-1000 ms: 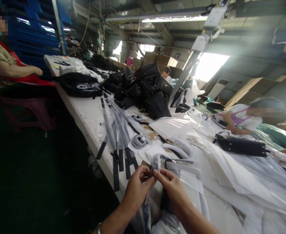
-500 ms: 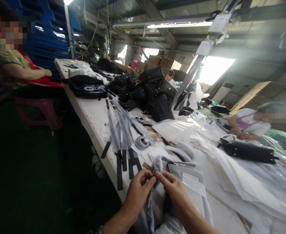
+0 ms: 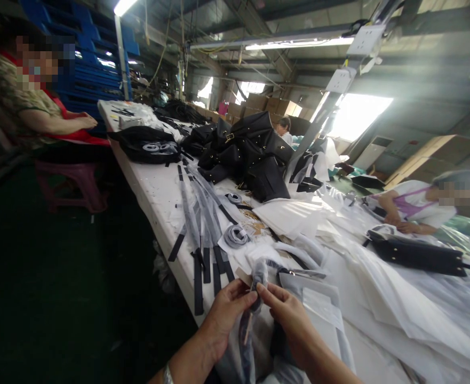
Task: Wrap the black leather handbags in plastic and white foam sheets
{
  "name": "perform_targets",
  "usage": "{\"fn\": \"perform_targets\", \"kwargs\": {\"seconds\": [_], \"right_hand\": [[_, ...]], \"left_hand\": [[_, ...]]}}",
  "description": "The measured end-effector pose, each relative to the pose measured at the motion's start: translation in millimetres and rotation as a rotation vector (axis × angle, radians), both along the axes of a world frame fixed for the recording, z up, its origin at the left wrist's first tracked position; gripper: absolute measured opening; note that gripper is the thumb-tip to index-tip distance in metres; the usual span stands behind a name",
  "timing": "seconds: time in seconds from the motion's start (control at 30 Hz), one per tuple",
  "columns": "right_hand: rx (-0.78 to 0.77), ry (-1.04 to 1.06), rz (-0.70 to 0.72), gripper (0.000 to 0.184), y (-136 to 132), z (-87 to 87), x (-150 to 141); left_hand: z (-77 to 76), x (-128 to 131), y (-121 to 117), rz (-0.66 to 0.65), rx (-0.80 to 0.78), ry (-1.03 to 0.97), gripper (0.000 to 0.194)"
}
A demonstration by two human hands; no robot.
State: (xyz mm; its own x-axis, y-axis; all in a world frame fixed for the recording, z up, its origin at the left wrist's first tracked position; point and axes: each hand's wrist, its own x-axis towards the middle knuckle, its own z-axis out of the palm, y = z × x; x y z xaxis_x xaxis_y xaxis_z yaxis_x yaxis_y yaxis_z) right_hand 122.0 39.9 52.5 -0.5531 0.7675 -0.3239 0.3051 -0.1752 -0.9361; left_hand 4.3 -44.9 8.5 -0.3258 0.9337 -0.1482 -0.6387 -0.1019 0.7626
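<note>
Band (image 3: 260, 274) in translucent film, pinched above near end of worktable (image 3: 149, 186)

The dark band stands curled upward at the lower centre of the head view, between the two hands. Left hand (image 3: 225, 312): thumb and forefinger clamped on the band; the remaining fingers are curled and partly hidden. Right hand (image 3: 286, 309): thumb pressed against the band from the other side, forefinger bent close behind; full finger contact cannot be told. The fingertips of both hands meet or nearly meet at the band. A bracelet (image 3: 167, 374) sits on the left wrist.

Just right of the right hand lies a pale wrapped panel (image 3: 323, 301). Beyond the hands: a coiled strip (image 3: 237, 236) and, left of it, film-covered strips (image 3: 205, 224) with black ends, laid lengthwise. Further up the table, black bags (image 3: 254, 146) are heaped. White sheets (image 3: 363, 266) cover much of the right side, with a single black bag (image 3: 419, 253) lying near a co-worker (image 3: 414, 205). A second co-worker (image 3: 54, 114) sits on a pink stool (image 3: 74, 178) at left.
</note>
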Motion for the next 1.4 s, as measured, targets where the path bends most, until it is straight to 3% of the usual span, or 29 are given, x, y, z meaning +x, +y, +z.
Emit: {"fn": "perform_targets", "kwargs": {"seconds": [0.17,0.37,0.6,0.83,0.97,1.27,1.4], "right_hand": [[-0.048,-0.081,0.046,0.046,7.5,0.6,4.1],[-0.014,-0.069,0.106,0.047,14.5,0.2,6.9],[0.023,-0.001,0.009,0.052,15.3,3.5,6.8],[-0.408,0.302,-0.040,0.047,10.5,4.3,21.4],[-0.281,0.344,0.034,0.041,1.7,-8.2,22.2],[0.006,0.266,-0.278,0.050,-19.3,-40.5,7.1],[0.242,0.171,-0.262,0.048,-20.0,-51.7,4.9]], "left_hand": [[1.8,1.5,1.1,0.039,0.003,0.008,0.047],[-7.0,8.1,3.2,0.105,-0.022,0.031,0.037],[-10.2,7.8,5.6,0.129,-0.026,0.054,0.035],[-5.3,2.6,2.5,0.154,-0.049,0.085,0.035],[-3.4,5.3,1.8,0.149,-0.031,0.105,0.037],[4.6,13.4,-0.1,0.190,-0.025,0.261,0.031],[5.1,12.8,-0.9,0.234,-0.066,0.286,0.032]]}}
